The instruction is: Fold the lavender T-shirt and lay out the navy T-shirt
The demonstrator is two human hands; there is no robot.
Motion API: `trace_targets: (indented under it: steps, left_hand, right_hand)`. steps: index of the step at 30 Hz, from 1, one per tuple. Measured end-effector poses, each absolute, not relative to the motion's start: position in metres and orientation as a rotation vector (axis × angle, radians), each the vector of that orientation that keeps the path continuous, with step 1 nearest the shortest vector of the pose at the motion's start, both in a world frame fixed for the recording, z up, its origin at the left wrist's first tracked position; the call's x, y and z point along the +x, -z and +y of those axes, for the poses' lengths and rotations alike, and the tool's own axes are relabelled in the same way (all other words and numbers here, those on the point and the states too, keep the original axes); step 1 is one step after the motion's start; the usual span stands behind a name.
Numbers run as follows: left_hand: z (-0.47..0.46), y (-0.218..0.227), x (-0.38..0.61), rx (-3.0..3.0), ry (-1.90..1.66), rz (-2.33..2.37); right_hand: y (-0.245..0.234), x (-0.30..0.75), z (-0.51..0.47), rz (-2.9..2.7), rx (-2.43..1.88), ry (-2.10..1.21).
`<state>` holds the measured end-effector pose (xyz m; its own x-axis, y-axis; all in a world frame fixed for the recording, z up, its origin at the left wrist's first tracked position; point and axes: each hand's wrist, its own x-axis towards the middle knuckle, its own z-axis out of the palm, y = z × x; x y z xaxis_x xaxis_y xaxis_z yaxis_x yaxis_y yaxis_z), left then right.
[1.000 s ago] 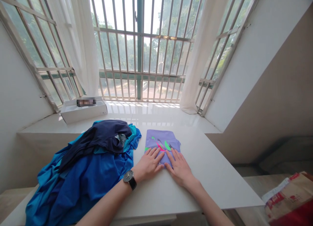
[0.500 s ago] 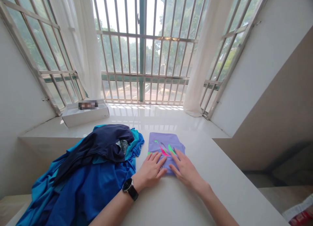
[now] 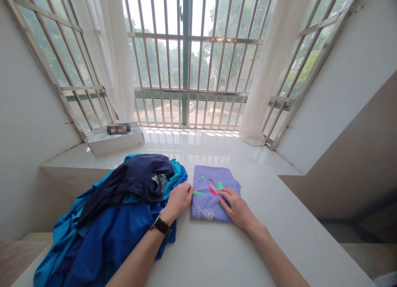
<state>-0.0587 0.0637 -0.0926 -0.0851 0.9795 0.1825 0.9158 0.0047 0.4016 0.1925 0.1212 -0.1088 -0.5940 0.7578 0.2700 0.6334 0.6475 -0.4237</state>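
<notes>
Left hand [image 3: 178,202], curled, grip unclear, on the blue clothes pile [image 3: 108,229] at 9 o'clock from the folded lilac T-shirt [image 3: 204,200]; right hand [image 3: 237,208] open, flat on it.

A white table [image 3: 204,258] is set against a white window sill [image 3: 192,148]. A folded lilac T-shirt [image 3: 206,200] is laid flat on the table, printed side up. A heap of blue clothing [image 3: 105,237] is placed just beside it, to the left. A white box [image 3: 115,141] is positioned on the sill.
</notes>
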Motion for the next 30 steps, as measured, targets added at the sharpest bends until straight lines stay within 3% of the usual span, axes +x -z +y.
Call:
trace_targets:
  steps: [13, 25, 30]
  left_hand:
    - [0.074, 0.108, -0.058, 1.867, -0.979, 1.85]
    - [0.066, 0.104, -0.052, 2.029, -0.743, 2.036]
    - [0.062, 0.096, -0.04, 2.037, -1.048, 1.949]
  right_hand:
    - [0.115, 0.199, 0.136, -2.337, -1.184, -0.47]
    - [0.112, 0.205, 0.138, -2.348, -1.214, -0.281]
    - [0.11, 0.201, 0.136, -2.313, -1.175, -0.192]
